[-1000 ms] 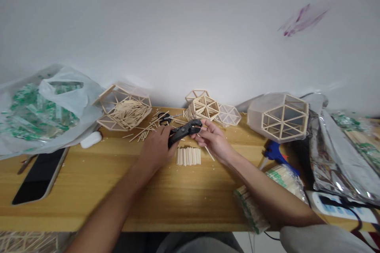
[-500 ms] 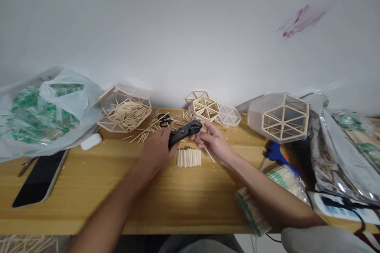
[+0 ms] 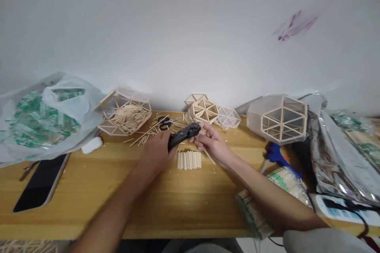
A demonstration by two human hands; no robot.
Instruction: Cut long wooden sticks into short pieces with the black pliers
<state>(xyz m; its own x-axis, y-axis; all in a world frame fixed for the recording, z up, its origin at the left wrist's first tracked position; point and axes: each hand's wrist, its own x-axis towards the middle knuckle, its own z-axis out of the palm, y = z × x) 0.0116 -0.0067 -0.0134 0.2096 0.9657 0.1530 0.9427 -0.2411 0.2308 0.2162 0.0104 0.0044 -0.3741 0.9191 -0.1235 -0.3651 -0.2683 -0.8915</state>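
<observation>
My left hand point(image 3: 157, 148) is closed around the handle of a black hand tool point(image 3: 181, 135) with a rounded head; its exact kind is not clear. Beside that head, my right hand point(image 3: 212, 142) pinches a thin wooden stick point(image 3: 210, 157), whose lower end pokes out below the fingers. The stick's other end is hidden by the fingers and the tool. Just below both hands, a tidy row of short cut sticks point(image 3: 189, 160) lies on the wooden table point(image 3: 178, 201). Behind the tool are black-handled scissors point(image 3: 164, 123) among loose sticks point(image 3: 145, 136).
An octagonal stick-framed box point(image 3: 124, 120) full of sticks stands at left, beside a plastic bag point(image 3: 59, 110) and a phone point(image 3: 41, 182). Stick frames point(image 3: 204, 110) lean at the back. Right: another box point(image 3: 279, 120), a blue glue gun point(image 3: 276, 154), packed sticks point(image 3: 285, 182), a power strip point(image 3: 344, 207).
The view has tipped up slightly, so the table sits a little lower in it. The tool has turned slightly in my left hand; both hands keep their hold.
</observation>
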